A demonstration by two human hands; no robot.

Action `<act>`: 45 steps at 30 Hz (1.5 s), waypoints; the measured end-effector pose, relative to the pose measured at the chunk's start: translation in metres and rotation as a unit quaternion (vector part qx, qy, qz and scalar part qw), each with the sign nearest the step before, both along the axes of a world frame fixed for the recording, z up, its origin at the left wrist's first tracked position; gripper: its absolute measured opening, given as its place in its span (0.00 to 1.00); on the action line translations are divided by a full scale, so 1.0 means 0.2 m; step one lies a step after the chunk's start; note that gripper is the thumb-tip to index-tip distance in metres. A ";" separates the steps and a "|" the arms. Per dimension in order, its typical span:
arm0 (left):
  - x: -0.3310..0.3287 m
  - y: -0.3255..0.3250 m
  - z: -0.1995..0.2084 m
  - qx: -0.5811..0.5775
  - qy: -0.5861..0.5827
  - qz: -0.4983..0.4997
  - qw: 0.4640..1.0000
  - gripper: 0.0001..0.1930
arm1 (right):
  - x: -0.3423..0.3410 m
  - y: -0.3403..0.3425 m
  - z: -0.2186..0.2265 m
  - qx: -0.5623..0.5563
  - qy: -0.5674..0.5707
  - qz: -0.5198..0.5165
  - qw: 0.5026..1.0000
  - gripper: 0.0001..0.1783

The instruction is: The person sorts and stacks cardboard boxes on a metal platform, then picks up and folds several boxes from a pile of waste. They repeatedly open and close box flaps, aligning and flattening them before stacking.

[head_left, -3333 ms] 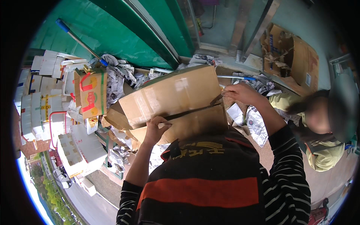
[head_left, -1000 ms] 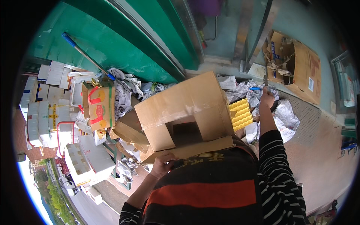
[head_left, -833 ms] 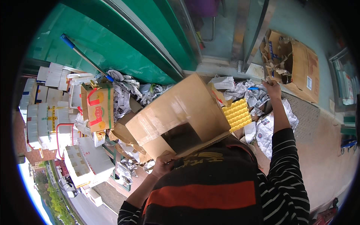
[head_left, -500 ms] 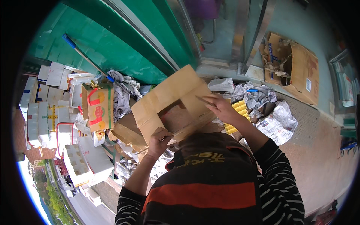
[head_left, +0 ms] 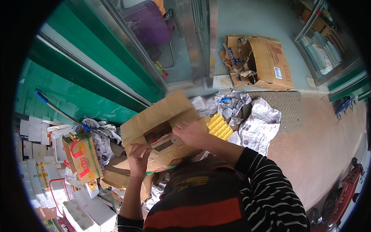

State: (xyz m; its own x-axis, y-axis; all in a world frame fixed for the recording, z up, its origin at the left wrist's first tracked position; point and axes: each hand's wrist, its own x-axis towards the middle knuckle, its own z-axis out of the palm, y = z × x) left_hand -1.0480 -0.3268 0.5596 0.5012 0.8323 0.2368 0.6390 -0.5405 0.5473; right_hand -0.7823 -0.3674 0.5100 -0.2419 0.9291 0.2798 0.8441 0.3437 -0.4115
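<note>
A brown cardboard box (head_left: 145, 123) is in front of my body, its top flaps spread and a gap showing between them. My left hand (head_left: 137, 157) pinches the near flap at its left end. Farther right, my right hand (head_left: 190, 133) is closed on the same flap, its fingers curled over the edge and a little blurred. A printed side of the box with green and red shows beneath the flap. Below and left of it, a torn brown carton (head_left: 125, 174) lies among crumpled paper.
Crumpled newspaper (head_left: 259, 129) and a yellow egg tray (head_left: 219, 126) lie to the right. A large torn carton (head_left: 270, 63) sits by the doorway. At left are a printed carton (head_left: 83, 156), white foam boxes (head_left: 87, 212) and a blue-handled pole (head_left: 58, 108) against the green wall.
The view has swung toward the right. My right hand has come inward along the box, nearer my left hand, and the box's flaps have tilted so its printed side shows.
</note>
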 end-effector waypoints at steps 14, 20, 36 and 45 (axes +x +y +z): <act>-0.29 -0.13 -0.55 -0.315 -0.147 0.039 0.937 0.11 | 1.16 -0.41 0.34 -0.130 -0.078 -0.563 0.812 0.11; -0.39 -0.31 -0.68 -0.385 -0.113 0.107 0.910 0.11 | 1.65 -0.49 0.67 -0.069 -0.136 -0.684 0.714 0.14; -0.59 -0.89 -0.72 -0.362 -0.068 0.302 0.879 0.11 | 1.96 0.59 0.30 0.248 -0.012 -0.451 0.858 0.22; -1.33 -1.36 -1.27 -0.466 -0.194 0.577 0.642 0.13 | 0.48 0.02 -0.61 -0.303 0.355 -0.254 0.847 0.17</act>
State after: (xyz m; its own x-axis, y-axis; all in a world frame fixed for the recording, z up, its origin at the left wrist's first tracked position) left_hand -1.3138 -0.5982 0.3047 -0.5234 0.4664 -0.7131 0.0362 0.8483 0.5282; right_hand -0.6857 -0.3634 0.3876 0.2625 0.8878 -0.3780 0.2855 -0.4457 -0.8485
